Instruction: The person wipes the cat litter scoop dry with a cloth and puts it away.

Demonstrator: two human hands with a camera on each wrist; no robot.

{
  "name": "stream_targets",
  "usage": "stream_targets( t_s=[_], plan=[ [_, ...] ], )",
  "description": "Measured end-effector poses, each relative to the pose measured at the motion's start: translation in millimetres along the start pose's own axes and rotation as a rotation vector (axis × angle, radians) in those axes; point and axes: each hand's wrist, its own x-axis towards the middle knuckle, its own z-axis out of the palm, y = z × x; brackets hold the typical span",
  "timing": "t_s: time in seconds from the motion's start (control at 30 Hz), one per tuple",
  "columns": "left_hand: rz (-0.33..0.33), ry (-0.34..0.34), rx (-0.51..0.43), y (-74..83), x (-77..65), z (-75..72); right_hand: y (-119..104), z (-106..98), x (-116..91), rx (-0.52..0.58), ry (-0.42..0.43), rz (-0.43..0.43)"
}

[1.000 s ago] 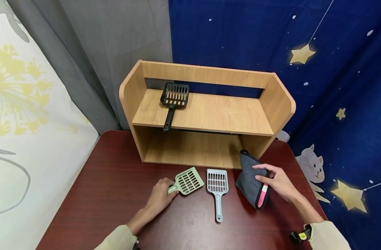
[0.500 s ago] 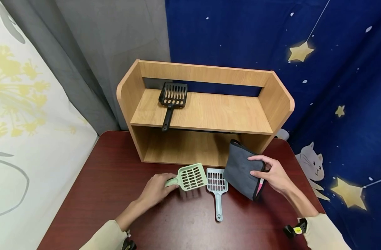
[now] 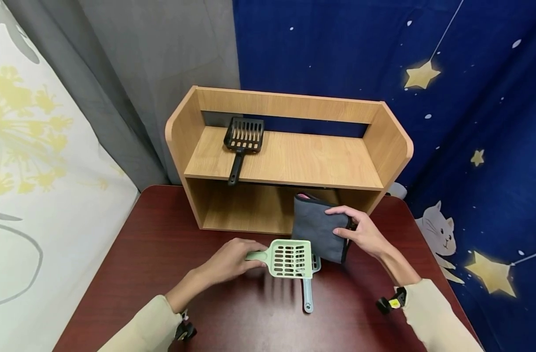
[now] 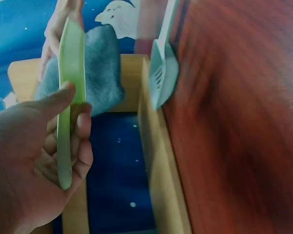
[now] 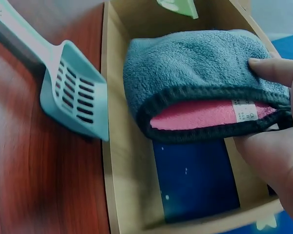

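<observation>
My left hand (image 3: 233,261) grips the handle of a light green slotted litter scoop (image 4: 72,58) and holds it above the table. Its head lies over part of a pale blue-grey litter scoop (image 3: 308,296), which rests on the table and is partly hidden in the head view. My right hand (image 3: 360,230) pinches the edge of a folded dark grey cloth (image 3: 316,227). In the right wrist view, a pink inside and a white label (image 5: 245,111) show at the cloth's fold. The cloth hangs raised in front of the shelf's lower level.
A two-level wooden shelf (image 3: 321,159) stands at the back of the dark red table (image 3: 162,274). On its upper level lies a black litter scoop (image 3: 236,166), handle over the front edge. Behind are grey and blue curtains (image 3: 338,49).
My left hand has lifted the green scoop off the table and moved it right, over the blue-grey scoop. My right hand has carried the cloth left and slightly up.
</observation>
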Motion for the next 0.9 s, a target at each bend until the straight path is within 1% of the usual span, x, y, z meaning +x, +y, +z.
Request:
stream_targets(
  t_s=[0.17, 0.23, 0.3, 0.43, 0.53, 0.63, 0.7, 0.8, 0.9],
  plan=[
    [0.068, -0.055, -0.013, 5.7, 10.7, -4.6, -1, 17, 15, 0.155, -0.113, -0.037],
    [0.081, -0.073, -0.004, 8.2, 14.9, -6.2, -2, 25, 22, 0.219, -0.163, -0.042],
    [0.087, -0.093, -0.002, 11.1, 19.2, -7.0, -2, 34, 27, 0.26, -0.196, -0.051],
    [0.09, -0.13, -0.003, 17.3, 26.8, -6.0, -2, 48, 34, 0.297, -0.216, -0.068],
    [0.089, -0.138, 0.004, 20.0, 29.2, -4.4, -3, 53, 36, 0.308, -0.221, -0.065],
    [0.08, -0.134, 0.011, 19.5, 28.3, -3.8, -5, 52, 34, 0.285, -0.216, -0.06],
    [0.078, -0.123, 0.018, 17.6, 26.6, -4.8, -7, 48, 30, 0.256, -0.204, -0.063],
    [0.073, -0.103, 0.026, 13.2, 22.5, -8.6, -8, 38, 23, 0.228, -0.183, -0.061],
    [0.051, -0.083, 0.035, 9.3, 17.7, -13.5, -8, 26, 14, 0.216, -0.17, -0.041]
  ],
)
